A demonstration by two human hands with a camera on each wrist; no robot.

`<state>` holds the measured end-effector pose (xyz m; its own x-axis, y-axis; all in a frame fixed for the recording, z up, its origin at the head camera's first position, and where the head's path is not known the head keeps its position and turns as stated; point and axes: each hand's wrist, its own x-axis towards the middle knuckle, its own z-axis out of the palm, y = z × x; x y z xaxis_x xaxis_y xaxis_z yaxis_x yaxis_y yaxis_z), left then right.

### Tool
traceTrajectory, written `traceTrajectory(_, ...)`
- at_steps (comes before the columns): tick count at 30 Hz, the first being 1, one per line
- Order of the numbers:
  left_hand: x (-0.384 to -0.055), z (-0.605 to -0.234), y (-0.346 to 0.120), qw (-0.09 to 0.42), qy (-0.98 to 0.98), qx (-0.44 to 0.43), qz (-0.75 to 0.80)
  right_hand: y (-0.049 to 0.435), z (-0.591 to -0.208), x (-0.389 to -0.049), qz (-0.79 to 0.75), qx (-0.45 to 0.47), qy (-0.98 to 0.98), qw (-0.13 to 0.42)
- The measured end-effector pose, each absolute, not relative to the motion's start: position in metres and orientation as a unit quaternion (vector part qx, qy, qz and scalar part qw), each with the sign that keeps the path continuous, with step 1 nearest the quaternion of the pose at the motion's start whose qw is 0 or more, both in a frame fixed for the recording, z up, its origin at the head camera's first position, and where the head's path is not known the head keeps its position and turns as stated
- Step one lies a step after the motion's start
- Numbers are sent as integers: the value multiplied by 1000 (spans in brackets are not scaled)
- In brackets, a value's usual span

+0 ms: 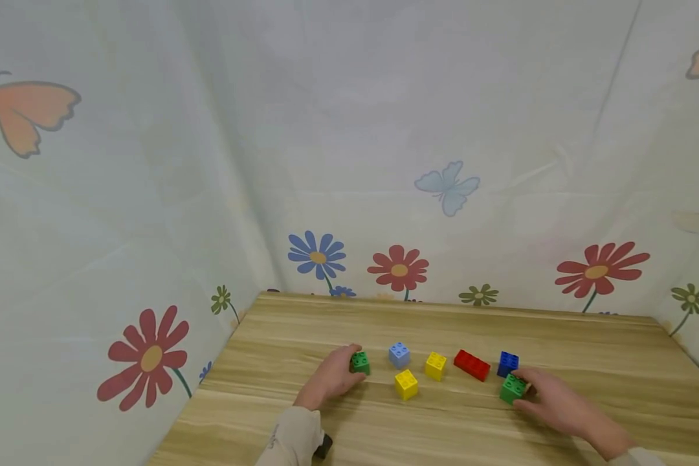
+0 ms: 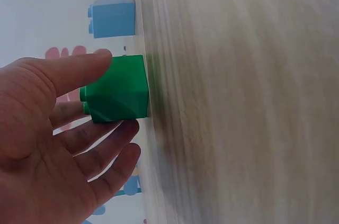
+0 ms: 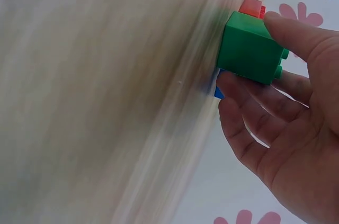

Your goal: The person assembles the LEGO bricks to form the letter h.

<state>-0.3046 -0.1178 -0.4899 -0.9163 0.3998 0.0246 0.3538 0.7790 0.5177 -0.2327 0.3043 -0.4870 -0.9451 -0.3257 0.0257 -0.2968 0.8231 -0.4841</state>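
Note:
My left hand (image 1: 331, 377) grips a green toy building brick (image 1: 360, 363) at the left of the row of bricks. In the left wrist view, the thumb lies on one side of that green brick (image 2: 121, 92) and the fingers curl round the opposite side. At the right end, my right hand (image 1: 559, 404) pinches a second green brick (image 1: 512, 389) between thumb and fingers. The right wrist view has this green brick (image 3: 249, 49) low by the tabletop, its studs toward the palm. Just behind it stands a dark blue brick (image 1: 508, 362), partly hidden.
Between the hands lie a light blue brick (image 1: 399, 355), one yellow brick (image 1: 435, 366), a nearer yellow brick (image 1: 406, 384) and a long red brick (image 1: 472, 365). They rest on a wood-grain table (image 1: 443, 430). A white curtain (image 1: 355, 129) with flowers and butterflies hangs behind and at the sides.

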Motion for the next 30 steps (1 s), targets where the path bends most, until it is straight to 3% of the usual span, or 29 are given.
traceTrajectory(30, -301, -494, -123, 28, 941, 216, 258, 303, -493, -238, -249, -162, 954, 32)
